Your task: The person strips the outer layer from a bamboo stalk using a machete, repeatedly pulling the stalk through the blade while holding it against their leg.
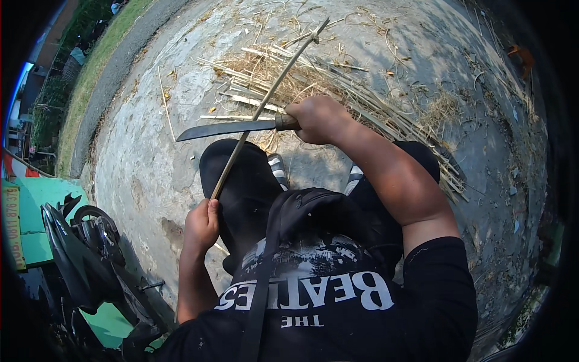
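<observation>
My left hand (201, 228) is closed round the near end of a long, thin bamboo strip (263, 104), which slants up and away to the right. A knotty bump shows close to its far tip. In my right hand (321, 119) is the wooden handle of a machete (231, 129), its dark blade pointing left. The blade crosses the strip around its middle, above my left knee. Whether the edge bites into the strip I cannot tell. Beyond my hands, a pile of split bamboo strips (374, 111) lies on the ground with tangled shavings (301, 78).
Concrete ground (139, 163) spreads around me, scattered with shavings and dry leaves. One loose strip (164, 102) lies to the left. A dark motorcycle (90, 241) stands at the lower left by a green panel (54, 202). Grass (99, 66) runs along a kerb at the far left.
</observation>
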`<state>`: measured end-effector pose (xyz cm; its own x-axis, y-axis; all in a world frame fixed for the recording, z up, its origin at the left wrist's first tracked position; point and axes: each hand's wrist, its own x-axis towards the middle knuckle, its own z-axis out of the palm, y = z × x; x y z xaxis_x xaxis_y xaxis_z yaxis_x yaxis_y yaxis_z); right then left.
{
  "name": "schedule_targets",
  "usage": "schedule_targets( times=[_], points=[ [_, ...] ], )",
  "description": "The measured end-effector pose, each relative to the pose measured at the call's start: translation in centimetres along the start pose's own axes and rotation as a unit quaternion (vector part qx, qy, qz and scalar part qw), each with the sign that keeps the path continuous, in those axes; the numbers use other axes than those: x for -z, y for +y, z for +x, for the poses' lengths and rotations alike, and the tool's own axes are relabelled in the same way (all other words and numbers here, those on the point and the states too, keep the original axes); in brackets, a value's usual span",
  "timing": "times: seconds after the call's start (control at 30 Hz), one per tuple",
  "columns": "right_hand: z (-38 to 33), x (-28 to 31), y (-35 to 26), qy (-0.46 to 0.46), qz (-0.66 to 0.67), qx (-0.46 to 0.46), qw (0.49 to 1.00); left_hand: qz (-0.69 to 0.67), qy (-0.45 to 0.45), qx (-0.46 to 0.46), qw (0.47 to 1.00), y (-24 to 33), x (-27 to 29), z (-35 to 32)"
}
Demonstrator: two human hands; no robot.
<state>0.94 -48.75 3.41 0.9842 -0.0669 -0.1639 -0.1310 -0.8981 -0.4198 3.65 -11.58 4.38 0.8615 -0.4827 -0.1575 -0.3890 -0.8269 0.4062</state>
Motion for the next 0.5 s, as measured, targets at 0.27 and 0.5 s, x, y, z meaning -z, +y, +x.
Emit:
schedule_targets(
  times=[0.27, 0.5],
  points=[
    [1.0, -0.4, 2.9, 0.031, 0.067, -0.063, 0.995, -0.036, 0.001, 0.017, 0.999, -0.5, -0.4, 0.1],
    [1.3, -1.9, 3.9, 0.058, 0.031, -0.020, 0.998, -0.009, -0.005, 0.035, 0.999, 0.2, -0.2, -0.8]
  ],
)
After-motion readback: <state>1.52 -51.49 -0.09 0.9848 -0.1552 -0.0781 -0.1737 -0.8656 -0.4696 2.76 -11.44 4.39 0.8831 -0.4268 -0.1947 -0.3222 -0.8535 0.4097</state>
